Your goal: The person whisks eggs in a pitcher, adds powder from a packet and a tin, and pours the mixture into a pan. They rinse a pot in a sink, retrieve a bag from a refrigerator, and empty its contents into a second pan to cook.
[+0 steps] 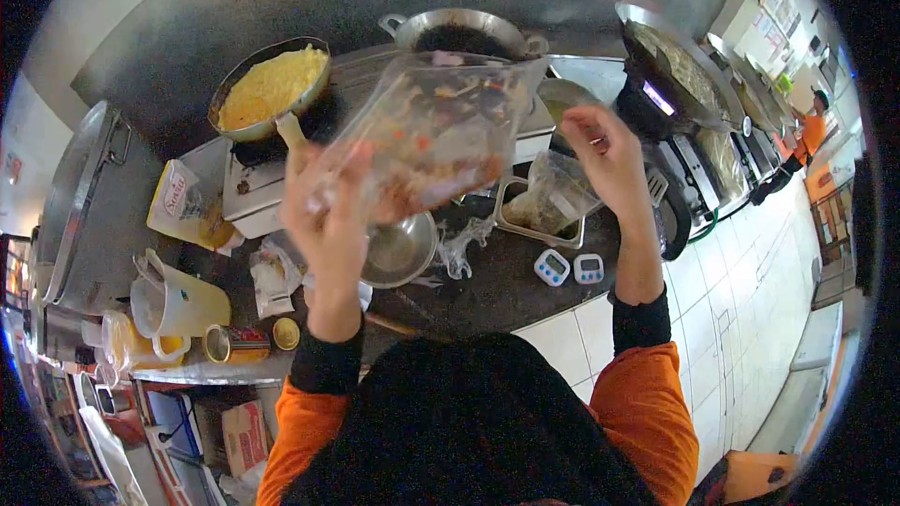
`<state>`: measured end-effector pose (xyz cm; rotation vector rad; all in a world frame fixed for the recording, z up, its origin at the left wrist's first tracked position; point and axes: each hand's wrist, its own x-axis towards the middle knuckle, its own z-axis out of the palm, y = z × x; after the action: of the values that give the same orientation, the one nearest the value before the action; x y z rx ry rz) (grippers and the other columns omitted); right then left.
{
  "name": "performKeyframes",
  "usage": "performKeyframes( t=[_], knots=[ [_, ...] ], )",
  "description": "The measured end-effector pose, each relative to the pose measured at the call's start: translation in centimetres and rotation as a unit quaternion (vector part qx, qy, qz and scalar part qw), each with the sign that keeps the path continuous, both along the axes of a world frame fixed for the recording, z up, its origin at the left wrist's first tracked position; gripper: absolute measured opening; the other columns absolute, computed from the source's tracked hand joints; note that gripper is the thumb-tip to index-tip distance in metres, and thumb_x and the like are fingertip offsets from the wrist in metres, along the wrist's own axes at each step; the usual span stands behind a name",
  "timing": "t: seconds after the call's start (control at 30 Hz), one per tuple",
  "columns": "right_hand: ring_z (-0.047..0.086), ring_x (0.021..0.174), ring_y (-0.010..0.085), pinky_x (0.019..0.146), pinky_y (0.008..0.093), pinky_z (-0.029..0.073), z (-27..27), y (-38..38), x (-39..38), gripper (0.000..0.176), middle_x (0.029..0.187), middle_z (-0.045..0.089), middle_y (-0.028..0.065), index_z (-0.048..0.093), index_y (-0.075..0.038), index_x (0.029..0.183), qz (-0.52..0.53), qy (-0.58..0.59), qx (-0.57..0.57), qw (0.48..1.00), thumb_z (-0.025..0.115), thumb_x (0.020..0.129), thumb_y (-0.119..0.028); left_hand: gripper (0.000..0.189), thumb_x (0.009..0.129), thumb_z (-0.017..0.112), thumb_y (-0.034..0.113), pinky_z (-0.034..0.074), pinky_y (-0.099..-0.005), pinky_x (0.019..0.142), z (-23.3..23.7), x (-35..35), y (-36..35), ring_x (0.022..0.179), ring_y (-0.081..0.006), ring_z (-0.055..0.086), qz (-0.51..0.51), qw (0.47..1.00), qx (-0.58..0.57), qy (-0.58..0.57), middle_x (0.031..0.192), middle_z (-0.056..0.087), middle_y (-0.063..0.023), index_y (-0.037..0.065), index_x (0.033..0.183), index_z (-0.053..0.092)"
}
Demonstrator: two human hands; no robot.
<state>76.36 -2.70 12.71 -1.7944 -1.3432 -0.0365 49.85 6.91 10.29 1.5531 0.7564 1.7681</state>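
My left hand [328,201] is closed on the lower left of a clear plastic bag [455,131]. The bag is raised over the counter and tilted, with bits of orange, red and brown food inside; its exact contents are blurred. To the right of the bag is my right hand [607,164], apart from it, fingers loosely curled with gaps between them and nothing plainly held. Beneath the bag sits a metal bowl [401,253], partly hidden by it. Another plastic bag with food [553,197] rests in a steel tray [539,236] below my right hand.
A pan of yellow food [275,89] stands at the back left, a wok [459,33] behind the bag. Two timers [551,268] lie near the front edge. Left are a pitcher [183,305] and a can [236,345]. Far right, a person [814,126] stands beside more woks.
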Motion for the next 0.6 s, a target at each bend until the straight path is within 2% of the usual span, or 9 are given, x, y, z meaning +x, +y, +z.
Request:
performKeyframes(
  t=[0.07, 0.13, 0.23, 0.27, 0.3, 0.33, 0.4, 0.5, 0.6],
  knots=[
    [0.055, 0.072, 0.0112, 0.066, 0.0238, 0.042, -0.6, 0.3, 0.5, 0.023, 0.085, 0.062, 0.0038, 0.06, -0.005, 0.096, 0.025, 0.044, -0.006, 0.999, 0.062, 0.081, -0.022, 0.011, 0.074, 0.066, 0.005, 0.034, -0.024, 0.061, 1.1, -2.8, -2.2, 0.065, -0.0124, 0.042, 0.009, 1.0, -0.009, 0.016, 0.067, 0.051, -0.0039, -0.004, 0.08, 0.065],
    [0.056, 0.073, 0.0112, 0.067, 0.0245, 0.042, -0.8, 1.8, 2.8, 0.027, 0.088, 0.062, 0.0032, 0.06, -0.005, 0.097, 0.04, 0.094, -0.006, 0.995, 0.061, 0.081, -0.026, 0.013, 0.073, 0.065, 0.007, 0.035, -0.0261, 0.062, 0.2, -6.3, -3.0, 0.064, -0.0137, 0.043, 0.042, 0.988, 0.057, 0.138, 0.065, 0.053, -0.0065, -0.006, 0.076, 0.063],
    [0.056, 0.078, 0.0124, 0.069, 0.0275, 0.043, 0.4, 5.9, 7.2, 0.034, 0.091, 0.061, 0.0032, 0.06, -0.006, 0.1, 0.032, 0.233, -0.069, 0.969, 0.06, 0.08, -0.034, 0.021, 0.071, 0.064, 0.016, 0.036, -0.0287, 0.06, 0.1, -10.3, -6.0, 0.062, -0.0182, 0.045, 0.037, 0.979, -0.03, 0.197, 0.066, 0.05, -0.0089, -0.005, 0.072, 0.061],
    [0.056, 0.082, 0.0143, 0.071, 0.0288, 0.043, -0.3, 8.3, 9.6, 0.04, 0.095, 0.061, 0.0043, 0.059, -0.006, 0.103, 0.032, 0.191, -0.087, 0.977, 0.06, 0.079, -0.039, 0.024, 0.071, 0.063, 0.019, 0.036, -0.029, 0.058, 0.3, -11.0, -7.2, 0.062, -0.0197, 0.045, 0.051, 0.974, -0.05, 0.216, 0.065, 0.048, -0.0091, -0.005, 0.071, 0.06],
    [0.056, 0.086, 0.0162, 0.073, 0.0301, 0.043, -1.4, 10.8, 12.0, 0.047, 0.098, 0.06, 0.0055, 0.058, -0.006, 0.106, 0.033, 0.147, -0.103, 0.983, 0.059, 0.078, -0.044, 0.026, 0.072, 0.062, 0.021, 0.036, -0.029, 0.058, -0.6, -12.7, -7.9, 0.062, -0.0203, 0.045, 0.055, 0.96, -0.018, 0.274, 0.066, 0.046, -0.0093, -0.005, 0.072, 0.06],
    [0.056, 0.087, 0.0173, 0.074, 0.0311, 0.044, -1.9, 12.7, 13.5, 0.05, 0.1, 0.059, 0.0064, 0.056, -0.006, 0.108, 0.01, 0.181, -0.142, 0.973, 0.061, 0.077, -0.044, 0.027, 0.073, 0.062, 0.022, 0.035, -0.0291, 0.057, -1.5, -14.4, -8.4, 0.062, -0.0209, 0.045, 0.062, 0.942, 0.015, 0.331, 0.066, 0.045, -0.0094, -0.005, 0.074, 0.06],
    [0.056, 0.089, 0.0196, 0.076, 0.0332, 0.044, -2.6, 16.2, 15.7, 0.056, 0.103, 0.057, 0.0083, 0.054, -0.006, 0.112, -0.032, 0.246, -0.221, 0.943, 0.063, 0.074, -0.046, 0.032, 0.074, 0.062, 0.026, 0.035, -0.0286, 0.057, -2.1, -15.9, -10.2, 0.063, -0.0209, 0.045, 0.102, 0.922, -0.033, 0.372, 0.068, 0.044, -0.0103, -0.006, 0.076, 0.06],
    [0.056, 0.093, 0.0218, 0.08, 0.0359, 0.043, -5.0, 20.6, 19.3, 0.063, 0.109, 0.055, 0.0088, 0.05, -0.007, 0.117, -0.039, 0.426, -0.204, 0.881, 0.066, 0.072, -0.047, 0.028, 0.073, 0.065, 0.019, 0.037, -0.0299, 0.06, -3.1, -17.1, -12.6, 0.067, -0.0222, 0.047, 0.171, 0.908, -0.147, 0.352, 0.073, 0.047, -0.0112, -0.008, 0.077, 0.059],
    [0.055, 0.095, 0.0212, 0.082, 0.0366, 0.042, -5.9, 23.0, 19.9, 0.055, 0.106, 0.055, 0.0065, 0.051, -0.006, 0.112, -0.058, 0.527, -0.154, 0.834, 0.068, 0.071, -0.039, 0.02, 0.071, 0.066, 0.009, 0.038, -0.0304, 0.063, -4.1, -16.7, -13.6, 0.069, -0.0231, 0.048, 0.224, 0.936, -0.16, 0.218, 0.077, 0.049, -0.0113, -0.008, 0.078, 0.059]
  ],
)
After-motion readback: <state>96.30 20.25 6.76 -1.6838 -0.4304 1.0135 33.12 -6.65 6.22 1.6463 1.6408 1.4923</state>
